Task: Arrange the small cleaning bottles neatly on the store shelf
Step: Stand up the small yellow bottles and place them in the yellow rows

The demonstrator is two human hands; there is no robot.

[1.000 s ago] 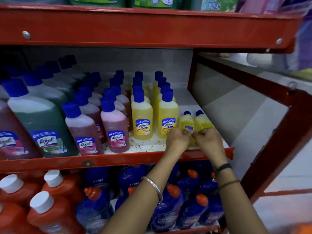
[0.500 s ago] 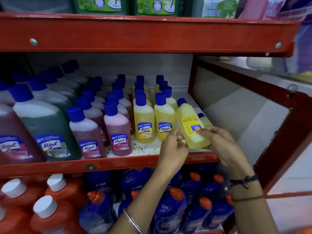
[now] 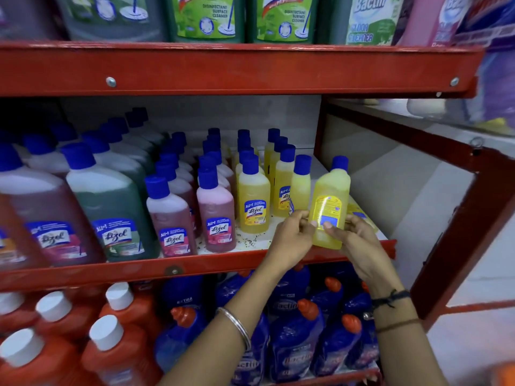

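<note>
A small yellow bottle (image 3: 330, 201) with a blue cap is held nearly upright over the front right of the middle shelf (image 3: 195, 270), its back label facing me. My left hand (image 3: 292, 238) pinches its lower left side. My right hand (image 3: 359, 246) grips its lower right side. Another yellow bottle (image 3: 359, 215) lies behind my right hand, mostly hidden. Rows of yellow bottles (image 3: 253, 201) stand to the left, one (image 3: 301, 185) turned sideways.
Pink bottles (image 3: 217, 215) and larger green and maroon bottles (image 3: 111, 213) fill the shelf's left. The red shelf above (image 3: 237, 68) hangs low. A red side frame (image 3: 457, 232) bounds the right. Blue (image 3: 295, 338) and orange bottles (image 3: 117, 344) sit on the shelf below.
Both hands lifted a lying yellow bottle from the shelf's right end and stood it up, back label toward me. The camera moved closer.
</note>
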